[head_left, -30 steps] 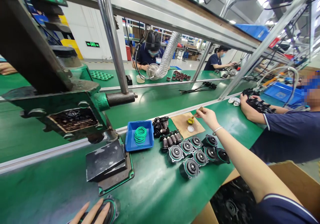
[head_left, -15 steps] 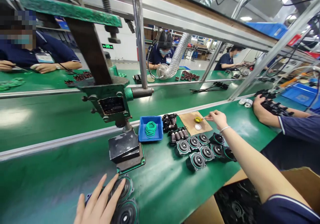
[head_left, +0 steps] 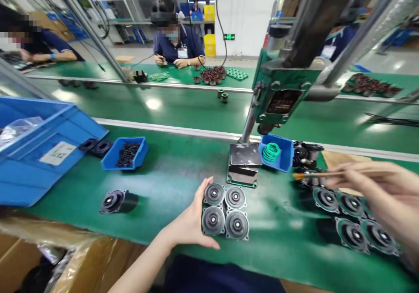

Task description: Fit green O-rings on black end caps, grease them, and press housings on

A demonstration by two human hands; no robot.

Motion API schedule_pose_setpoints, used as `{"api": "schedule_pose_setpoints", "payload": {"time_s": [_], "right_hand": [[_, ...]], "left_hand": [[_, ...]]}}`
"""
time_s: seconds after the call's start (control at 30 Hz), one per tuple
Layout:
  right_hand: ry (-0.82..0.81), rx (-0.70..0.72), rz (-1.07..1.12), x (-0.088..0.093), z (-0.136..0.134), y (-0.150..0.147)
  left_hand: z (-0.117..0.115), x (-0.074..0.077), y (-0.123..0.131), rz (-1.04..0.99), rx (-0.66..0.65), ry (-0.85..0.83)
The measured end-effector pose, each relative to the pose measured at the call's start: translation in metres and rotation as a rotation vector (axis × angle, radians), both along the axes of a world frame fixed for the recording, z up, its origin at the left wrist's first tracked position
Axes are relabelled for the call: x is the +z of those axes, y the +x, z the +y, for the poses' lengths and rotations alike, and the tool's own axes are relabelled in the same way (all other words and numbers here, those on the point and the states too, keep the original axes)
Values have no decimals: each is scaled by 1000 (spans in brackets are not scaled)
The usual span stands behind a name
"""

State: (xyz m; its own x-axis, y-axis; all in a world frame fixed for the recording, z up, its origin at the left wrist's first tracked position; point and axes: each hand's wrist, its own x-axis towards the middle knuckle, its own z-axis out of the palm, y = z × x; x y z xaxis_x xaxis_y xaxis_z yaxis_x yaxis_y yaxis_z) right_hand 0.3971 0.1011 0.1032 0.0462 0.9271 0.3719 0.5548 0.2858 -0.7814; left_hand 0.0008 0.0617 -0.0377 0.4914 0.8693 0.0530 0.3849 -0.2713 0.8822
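My left hand lies spread along the left side of a block of several round black motor housings, thumb and fingers apart, touching them. In my right hand a small brush with a wooden handle and orange bristles is pinched, its tip pointing left. Beneath and beside that hand stand more motor housings, partly covered by it. A single motor housing lies tilted on the green bench at the left.
A green press rises over a black block. Beside it sits a blue tray with green rings. At left are a small blue bin of black parts and a large blue crate. People sit across the bench.
The view has swung left. My right hand has come away from the small yellow pot, carrying the brush toward the left. My left hand has shifted from on top of the housings to their left side.
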Motion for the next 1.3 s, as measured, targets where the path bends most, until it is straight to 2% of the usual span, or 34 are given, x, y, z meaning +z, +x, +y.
{"api": "schedule_pose_setpoints", "payload": {"time_s": [0.1, 0.17, 0.27, 0.37, 0.7, 0.9, 1.07, 1.3], "right_hand": [[-147, 311, 108, -7, 7, -76], [-225, 492, 182, -17, 20, -113], [-310, 637, 214, -32, 40, -150], [-341, 701, 147, -39, 51, -169], [-427, 787, -2, -42, 65, -184], [-282, 805, -250, -33, 68, -181], [-136, 730, -422, -26, 46, -174], [-113, 691, -368, -35, 11, -178]], "left_hand": [[3, -13, 1, -79, -20, 33], [3, -17, 2, -112, -17, 32], [1, -22, 2, -121, 12, 37], [-2, -25, 3, -109, 35, 45], [-3, -31, 2, -88, 47, 85], [-1, -30, 2, -98, 42, 89], [0, -30, 3, -109, 45, 109], [0, -31, 4, -109, 42, 119]]}}
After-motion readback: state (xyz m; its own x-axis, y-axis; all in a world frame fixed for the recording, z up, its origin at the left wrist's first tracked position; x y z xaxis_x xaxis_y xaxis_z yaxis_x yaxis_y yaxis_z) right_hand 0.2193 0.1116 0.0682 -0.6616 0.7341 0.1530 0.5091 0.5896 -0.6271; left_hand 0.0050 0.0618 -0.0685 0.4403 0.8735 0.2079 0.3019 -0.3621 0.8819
